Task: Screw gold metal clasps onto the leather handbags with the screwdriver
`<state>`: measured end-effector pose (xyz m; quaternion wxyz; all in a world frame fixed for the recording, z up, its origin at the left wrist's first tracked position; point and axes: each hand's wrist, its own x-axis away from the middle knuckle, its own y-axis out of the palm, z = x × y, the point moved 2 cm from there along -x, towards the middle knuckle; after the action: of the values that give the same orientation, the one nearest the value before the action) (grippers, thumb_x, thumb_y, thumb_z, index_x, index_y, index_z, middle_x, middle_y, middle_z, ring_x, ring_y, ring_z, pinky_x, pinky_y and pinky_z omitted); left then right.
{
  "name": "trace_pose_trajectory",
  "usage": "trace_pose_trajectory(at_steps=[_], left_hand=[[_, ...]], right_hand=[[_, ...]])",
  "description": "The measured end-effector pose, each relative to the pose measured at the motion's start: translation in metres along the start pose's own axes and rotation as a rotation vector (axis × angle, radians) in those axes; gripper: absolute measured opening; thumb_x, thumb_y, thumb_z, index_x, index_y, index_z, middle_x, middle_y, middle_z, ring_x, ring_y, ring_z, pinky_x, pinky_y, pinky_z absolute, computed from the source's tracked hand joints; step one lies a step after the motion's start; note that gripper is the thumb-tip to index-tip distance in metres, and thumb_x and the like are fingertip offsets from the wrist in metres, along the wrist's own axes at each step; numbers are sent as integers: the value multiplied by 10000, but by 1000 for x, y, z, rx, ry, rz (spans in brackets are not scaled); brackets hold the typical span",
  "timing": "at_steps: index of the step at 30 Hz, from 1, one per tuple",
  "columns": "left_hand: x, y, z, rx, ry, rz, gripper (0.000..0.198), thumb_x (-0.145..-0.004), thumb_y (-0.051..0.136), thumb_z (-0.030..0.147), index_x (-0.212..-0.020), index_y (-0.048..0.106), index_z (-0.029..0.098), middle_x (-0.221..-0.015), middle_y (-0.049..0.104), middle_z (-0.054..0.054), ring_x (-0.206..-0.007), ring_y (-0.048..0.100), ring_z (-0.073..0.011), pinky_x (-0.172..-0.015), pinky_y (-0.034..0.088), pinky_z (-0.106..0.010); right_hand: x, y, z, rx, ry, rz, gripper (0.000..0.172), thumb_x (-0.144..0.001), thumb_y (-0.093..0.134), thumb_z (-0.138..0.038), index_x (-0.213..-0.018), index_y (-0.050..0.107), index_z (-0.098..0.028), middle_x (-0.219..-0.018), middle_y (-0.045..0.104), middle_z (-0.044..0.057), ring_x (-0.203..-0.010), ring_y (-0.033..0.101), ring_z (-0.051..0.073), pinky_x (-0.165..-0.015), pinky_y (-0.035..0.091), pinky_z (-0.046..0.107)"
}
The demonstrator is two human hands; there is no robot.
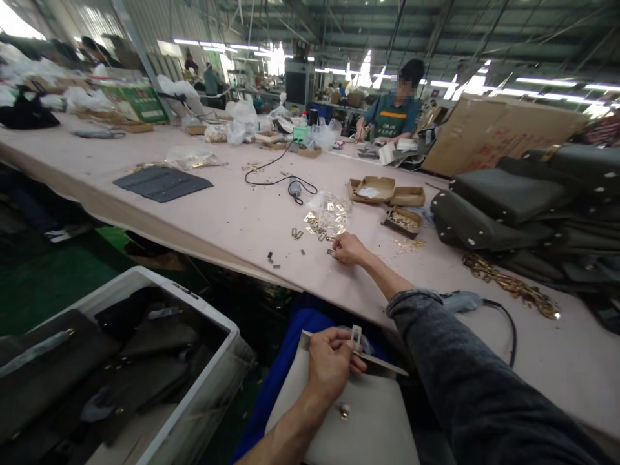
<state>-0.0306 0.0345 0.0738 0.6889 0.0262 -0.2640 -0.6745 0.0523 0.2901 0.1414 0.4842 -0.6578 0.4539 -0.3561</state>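
Observation:
My right hand (347,249) reaches out over the pink table (232,223), its fingers pinched on a small gold metal fitting (330,252) at the near edge of a scattered heap of gold fittings (329,216). My left hand (330,363) is low in front of me, closed on the top edge of a light grey bag (368,426) that rests on my lap, next to a small white tab (356,336). A small metal clasp (344,410) sits on the bag's front.
Small cardboard boxes of hardware (387,191) and a stack of dark bags (523,213) lie to the right, with a gold chain (508,284) and a cable (504,323). A white crate of dark bags (121,374) stands at lower left. A person in a green apron (394,113) works at the far end.

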Motion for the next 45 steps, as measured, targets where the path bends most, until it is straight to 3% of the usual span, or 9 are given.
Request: trace_pose_trajectory(at_steps=[3, 6, 10, 11, 14, 19, 30, 38, 45], left_hand=[[1, 0, 1, -17, 7, -1, 362, -725, 714, 358, -923, 654, 60, -781, 770, -173, -473, 694, -179, -411, 528, -202], [1, -1, 1, -13, 7, 5, 374, -729, 715, 356, -939, 655, 53, -809, 776, -186, -489, 704, -182, -421, 539, -203], [-2, -3, 0, 4, -4, 6, 395, -727, 739, 358, -955, 658, 46, -806, 777, -187, -497, 710, -190, -430, 551, -208], [-3, -3, -1, 8, -7, 5, 400, -729, 750, 366, -953, 664, 47, -803, 777, -184, -494, 708, -189, -424, 546, -204], [-5, -4, -2, 12, -4, 7, 419, -746, 791, 410, -945, 695, 53, -802, 779, -174, -492, 703, -185, -417, 536, -197], [-4, -1, 2, -39, 18, -55, 485, -796, 813, 490, -986, 789, 45, -691, 752, -132, -518, 707, -187, -467, 567, -203], [-5, -1, 2, -28, 32, -141, 442, -823, 818, 494, -981, 824, 81, -762, 755, -112, -593, 720, -177, -549, 607, -212], [0, -3, 6, -2, 31, -178, 397, -836, 804, 436, -1035, 833, 94, -792, 741, -97, -609, 716, -164, -586, 620, -221], [1, -4, 8, 7, 7, -216, 372, -839, 790, 403, -1055, 835, 103, -842, 755, -108, -629, 725, -160, -585, 613, -204]], right_hand=[[3, -8, -8, -83, -11, 36, 63, -807, 785, -125, -768, 783, -174, -775, 727, 39, -774, 643, 190, -651, 405, 231], [25, -22, -16, -175, -47, 119, 81, -846, 741, -135, -791, 786, -174, -832, 737, 38, -815, 647, 192, -696, 428, 240], [92, -34, -18, -358, -102, 233, 254, -936, 626, -219, -1139, 765, -160, -778, 687, 6, -707, 613, 159, -680, 470, 244], [114, -31, -17, -534, -126, 253, 323, -932, 641, -249, -1226, 737, -154, -770, 676, 4, -669, 600, 158, -642, 475, 247], [176, -11, -9, -910, -7, 314, 319, -907, 742, -364, -1143, 768, -151, -780, 690, 31, -598, 582, 157, -540, 475, 252], [233, 32, -7, -1105, 165, 340, 286, -916, 795, -420, -1053, 793, -169, -701, 668, 25, -568, 593, 161, -525, 497, 254], [241, 46, -15, -1086, 147, 401, 195, -933, 776, -388, -969, 796, -198, -813, 677, 36, -635, 664, 176, -581, 548, 265], [241, 57, -4, -1199, 211, 273, 254, -899, 813, -407, -979, 804, -166, -689, 682, 41, -587, 644, 185, -558, 554, 267], [241, 58, -1, -1179, 194, 291, 220, -897, 813, -396, -955, 812, -183, -757, 679, 35, -607, 646, 169, -556, 548, 246]])
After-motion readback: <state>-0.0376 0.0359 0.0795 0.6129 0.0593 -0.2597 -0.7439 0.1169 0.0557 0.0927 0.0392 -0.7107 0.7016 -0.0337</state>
